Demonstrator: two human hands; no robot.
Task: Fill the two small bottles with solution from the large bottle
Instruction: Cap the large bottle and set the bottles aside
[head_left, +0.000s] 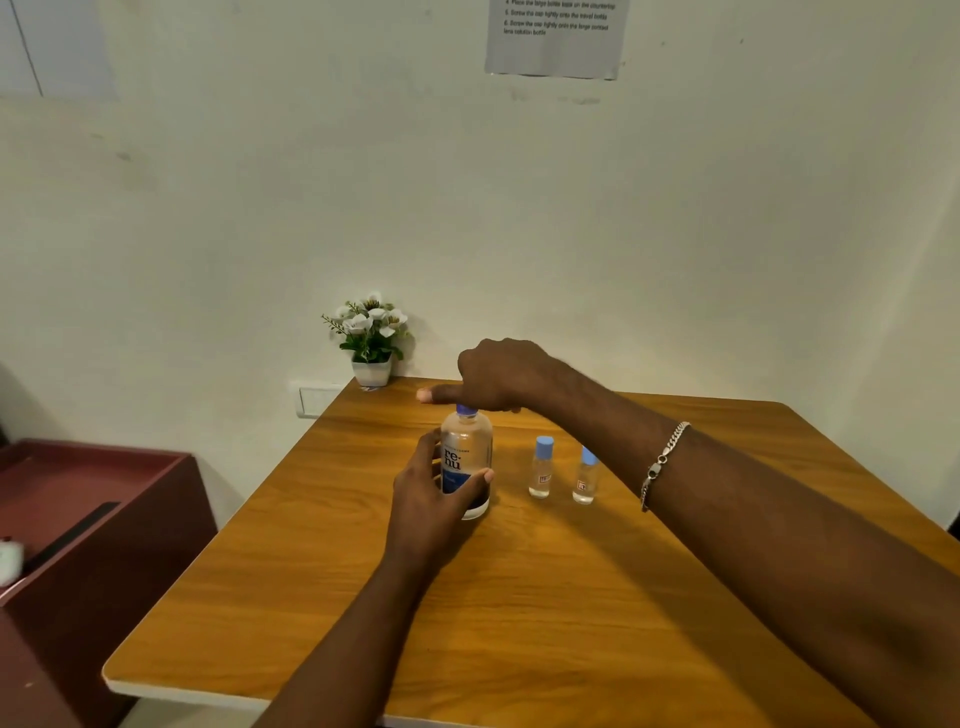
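Wood-grain tabletop (519, 597): large bottle (466, 462) upright toward the far edge, left hand (436, 488) with its grip wrapped round the body, right hand (498, 376) closed over the blue cap (466, 410). Two small bottles (541, 467) (585, 475), capped, stand just beside. Risk: the right forearm, crossing above them, may topple either.

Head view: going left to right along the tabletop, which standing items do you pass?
Potted plant → large bottle, held by the left hand with the right hand on its cap → first small bottle → second small bottle.
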